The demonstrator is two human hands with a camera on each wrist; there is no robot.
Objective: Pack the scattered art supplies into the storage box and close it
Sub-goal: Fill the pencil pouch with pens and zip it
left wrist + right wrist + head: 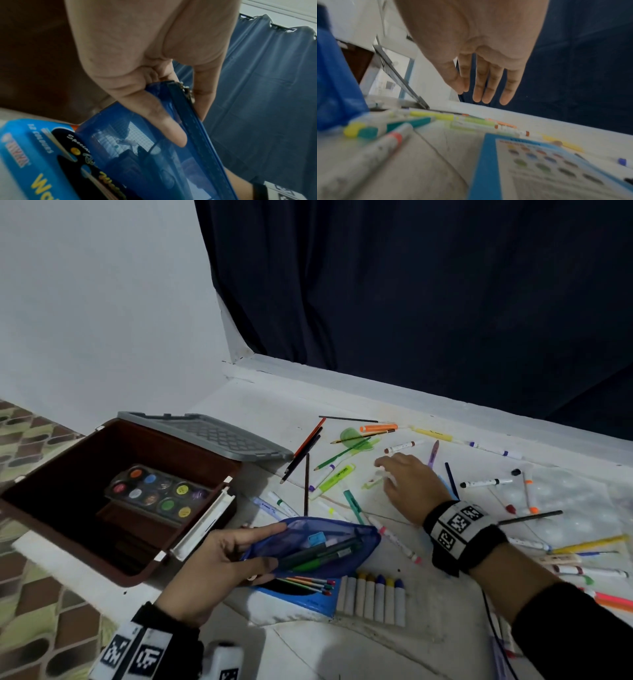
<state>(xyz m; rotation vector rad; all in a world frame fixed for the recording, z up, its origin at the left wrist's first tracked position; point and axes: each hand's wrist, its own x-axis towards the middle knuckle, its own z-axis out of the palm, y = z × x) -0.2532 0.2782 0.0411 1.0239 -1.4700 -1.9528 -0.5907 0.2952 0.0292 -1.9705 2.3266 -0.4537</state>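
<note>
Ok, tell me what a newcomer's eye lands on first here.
The jumble of scattered markers and pencils across the white surface, with the right hand hovering open above them. Next, the blue mesh pouch that the left hand holds open in front. Left of it sits the open brown storage box, a paint palette inside.

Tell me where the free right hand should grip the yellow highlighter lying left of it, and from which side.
Grip the yellow highlighter at mid-barrel, coming from above with fingers across its width. It lies flat and slanted on the white surface, and other pens crowd its lower end, so the middle looks most reachable. The right hand hovers open just to its right.
</note>
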